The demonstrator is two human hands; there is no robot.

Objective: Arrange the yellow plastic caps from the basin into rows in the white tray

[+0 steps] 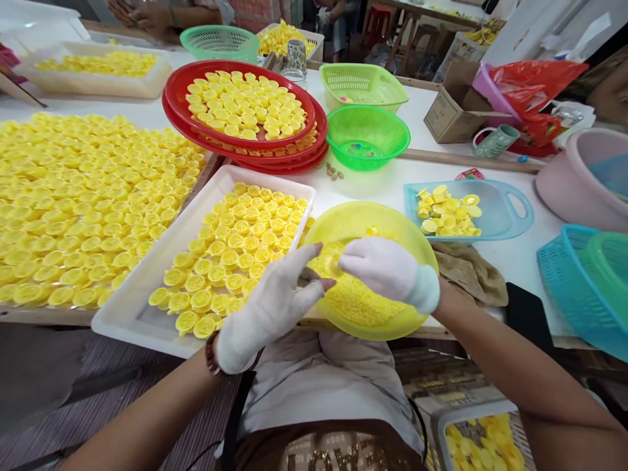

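My left hand (279,297), in a white glove with bare fingertips, is held with thumb and fingers apart over the gap between a white tray (125,314) and a yellow basin (318,222). Nothing shows between its fingers. Over the basin, my gloved right hand (380,268) is closed, its fingertips pinching a small yellow plastic cup (334,264), partly hidden. Loose yellow granules (363,304) cover the basin's bottom. Another yellow cup (373,231) lies near its far side. Rows of small yellow cups (230,258) stand in the white tray.
Many more yellow cups (73,209) spread across a board at left. Stacked red trays (169,98) hold others behind. A green bowl (367,134), a blue tray (505,206) of yellow pieces, a brown cloth (471,271) and teal baskets (564,281) stand beyond and right. A co-worker's hands (147,16) show far left.
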